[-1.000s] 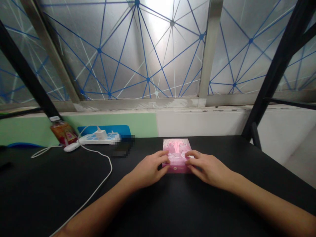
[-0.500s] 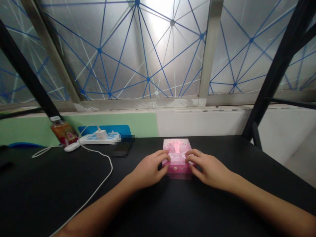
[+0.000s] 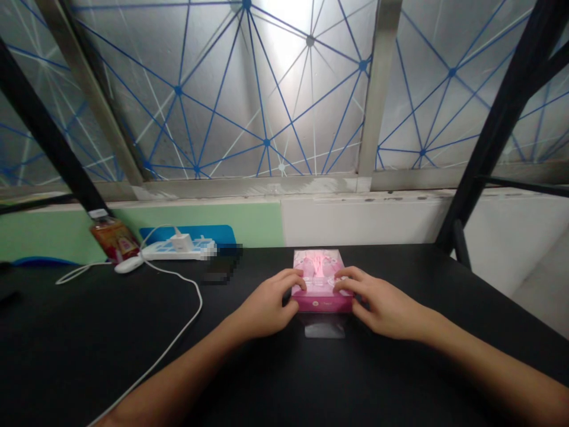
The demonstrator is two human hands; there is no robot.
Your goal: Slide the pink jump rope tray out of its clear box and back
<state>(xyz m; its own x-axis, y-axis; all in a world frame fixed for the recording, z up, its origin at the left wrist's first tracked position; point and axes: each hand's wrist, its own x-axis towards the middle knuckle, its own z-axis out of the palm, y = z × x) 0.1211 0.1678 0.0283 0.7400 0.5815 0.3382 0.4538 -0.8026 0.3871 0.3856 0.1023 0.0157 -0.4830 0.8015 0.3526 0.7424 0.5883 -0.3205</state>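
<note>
A pink box (image 3: 323, 303) with a see-through top lies on the black table, its short pink side facing me. Pale pink contents show dimly through the top; I cannot make out what they are. A clear plastic flap (image 3: 324, 330) sticks out toward me below the box's front side. My left hand (image 3: 271, 302) grips the box's left side, fingers bent over the top edge and thumb at the front left corner. On the opposite side, my right hand (image 3: 382, 301) has its fingers curled over the top, with the thumb by the front right corner.
A white power strip (image 3: 178, 249) with a plugged-in charger (image 3: 181, 242) sits at the back left, beside a tilted bottle (image 3: 114, 238). A white cable (image 3: 195, 284) runs across the table past my left arm. Black frame posts (image 3: 478, 154) flank the window.
The clear flap has come down and out toward me, away from the pink front side. My right thumb has shifted right to the corner. My left hand has barely moved.
</note>
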